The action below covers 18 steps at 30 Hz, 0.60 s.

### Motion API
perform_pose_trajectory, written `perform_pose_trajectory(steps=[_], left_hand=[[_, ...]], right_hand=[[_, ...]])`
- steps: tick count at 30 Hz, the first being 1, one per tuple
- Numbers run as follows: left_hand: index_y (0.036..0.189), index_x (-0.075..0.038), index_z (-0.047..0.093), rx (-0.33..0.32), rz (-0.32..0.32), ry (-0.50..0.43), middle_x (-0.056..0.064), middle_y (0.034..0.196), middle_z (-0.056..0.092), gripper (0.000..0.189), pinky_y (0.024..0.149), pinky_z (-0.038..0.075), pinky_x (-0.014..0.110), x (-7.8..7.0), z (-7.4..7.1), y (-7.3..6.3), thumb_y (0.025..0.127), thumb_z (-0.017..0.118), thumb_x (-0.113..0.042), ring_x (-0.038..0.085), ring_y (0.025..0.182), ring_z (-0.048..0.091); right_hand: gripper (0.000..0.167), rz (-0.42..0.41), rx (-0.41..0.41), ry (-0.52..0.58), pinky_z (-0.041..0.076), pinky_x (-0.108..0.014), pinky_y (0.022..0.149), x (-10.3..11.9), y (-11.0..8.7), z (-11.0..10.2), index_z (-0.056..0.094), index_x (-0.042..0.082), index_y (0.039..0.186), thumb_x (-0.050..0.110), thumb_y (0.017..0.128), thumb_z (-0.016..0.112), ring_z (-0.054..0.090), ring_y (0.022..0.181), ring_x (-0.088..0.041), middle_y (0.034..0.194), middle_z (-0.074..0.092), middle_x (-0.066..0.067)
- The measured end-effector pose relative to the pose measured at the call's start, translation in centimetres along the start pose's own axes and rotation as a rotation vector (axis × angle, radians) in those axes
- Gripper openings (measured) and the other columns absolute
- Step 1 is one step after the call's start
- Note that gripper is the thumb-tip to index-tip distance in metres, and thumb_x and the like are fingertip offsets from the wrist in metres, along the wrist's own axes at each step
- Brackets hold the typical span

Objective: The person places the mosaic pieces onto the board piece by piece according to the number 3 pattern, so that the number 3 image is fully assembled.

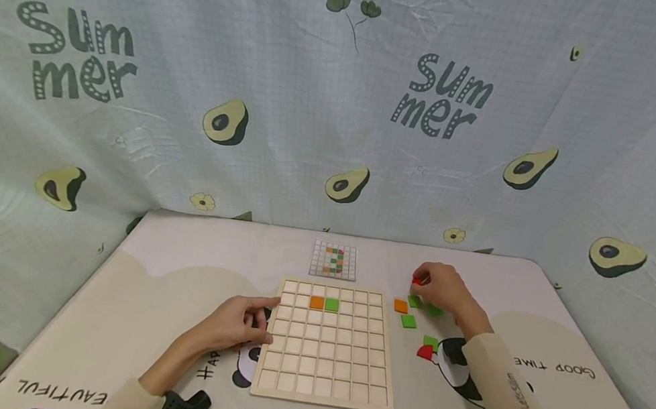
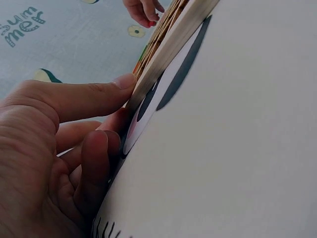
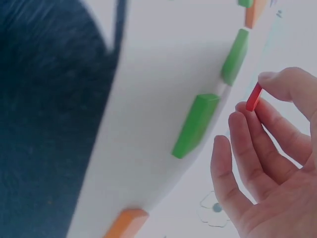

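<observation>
In the head view a wooden grid board (image 1: 320,403) lies flat, with an orange tile (image 1: 317,302) and a green tile (image 1: 331,305) side by side in its second row from the back. My left hand (image 1: 232,323) touches the board's left edge with thumb and index finger; the other fingers curl in beneath. Beyond the board's back right corner, my right hand (image 1: 442,288) pinches a small red tile (image 3: 254,97) between thumb and index fingertip, its remaining fingers spread loosely. Loose green tiles (image 3: 195,126) lie just below this hand.
A card with a coloured grid pattern (image 1: 332,272) lies behind the board. Right of the board are a loose orange tile (image 1: 401,306), a green tile (image 1: 408,322) and others. A black object (image 1: 186,406) is by the left sleeve. A printed curtain (image 1: 292,92) hangs behind the table.
</observation>
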<state>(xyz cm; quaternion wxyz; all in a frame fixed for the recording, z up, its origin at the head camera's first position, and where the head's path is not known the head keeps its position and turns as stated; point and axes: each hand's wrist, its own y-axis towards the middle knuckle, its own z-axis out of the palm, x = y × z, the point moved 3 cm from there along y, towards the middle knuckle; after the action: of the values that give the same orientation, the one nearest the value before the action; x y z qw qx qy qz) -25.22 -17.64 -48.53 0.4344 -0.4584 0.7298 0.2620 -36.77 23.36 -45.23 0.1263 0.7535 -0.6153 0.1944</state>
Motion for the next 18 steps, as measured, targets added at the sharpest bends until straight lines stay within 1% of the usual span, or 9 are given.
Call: perform_pose_trajectory(steps=[4, 9, 12, 18], left_hand=[[0.15, 0.005, 0.049, -0.002, 0.0, 0.006, 0.005, 0.08, 0.065, 0.077, 0.043, 0.04, 0.023, -0.1, -0.1, 0.0, 0.085, 0.085, -0.015, 0.005, 0.046, 0.043], [0.15, 0.005, 0.05, -0.005, -0.001, 0.007, 0.005, 0.079, 0.065, 0.077, 0.043, 0.04, 0.023, -0.2, -0.1, -0.1, 0.084, 0.085, -0.015, 0.005, 0.046, 0.043], [0.15, 0.005, 0.05, -0.006, -0.004, 0.006, 0.005, 0.079, 0.064, 0.077, 0.043, 0.04, 0.023, -0.1, -0.1, -0.1, 0.084, 0.085, -0.015, 0.004, 0.046, 0.043], [0.15, 0.006, 0.05, -0.002, 0.002, 0.009, 0.005, 0.08, 0.065, 0.077, 0.043, 0.039, 0.023, -0.1, 0.0, 0.0, 0.084, 0.085, -0.015, 0.004, 0.047, 0.043]], right_hand=[[0.028, -0.049, -0.03, -0.017, 0.056, -0.045, 0.087, 0.8, -0.4, -0.5, 0.072, 0.001, 0.116, 0.019, 0.094, 0.073, 0.065, 0.093, -0.024, 0.105, 0.073, -0.012], [0.027, -0.099, -0.042, -0.021, 0.058, -0.045, 0.087, 2.3, -1.0, -0.8, 0.072, 0.0, 0.114, 0.017, 0.093, 0.073, 0.066, 0.093, -0.024, 0.104, 0.073, -0.013], [0.026, -0.134, -0.047, -0.023, 0.058, -0.044, 0.086, 3.4, -1.2, -0.8, 0.073, 0.0, 0.112, 0.017, 0.093, 0.074, 0.067, 0.092, -0.024, 0.103, 0.073, -0.012], [0.022, -0.232, -0.055, -0.035, 0.058, -0.041, 0.083, 5.5, -1.7, -0.4, 0.074, 0.001, 0.109, 0.016, 0.092, 0.075, 0.067, 0.09, -0.021, 0.101, 0.073, -0.009]])
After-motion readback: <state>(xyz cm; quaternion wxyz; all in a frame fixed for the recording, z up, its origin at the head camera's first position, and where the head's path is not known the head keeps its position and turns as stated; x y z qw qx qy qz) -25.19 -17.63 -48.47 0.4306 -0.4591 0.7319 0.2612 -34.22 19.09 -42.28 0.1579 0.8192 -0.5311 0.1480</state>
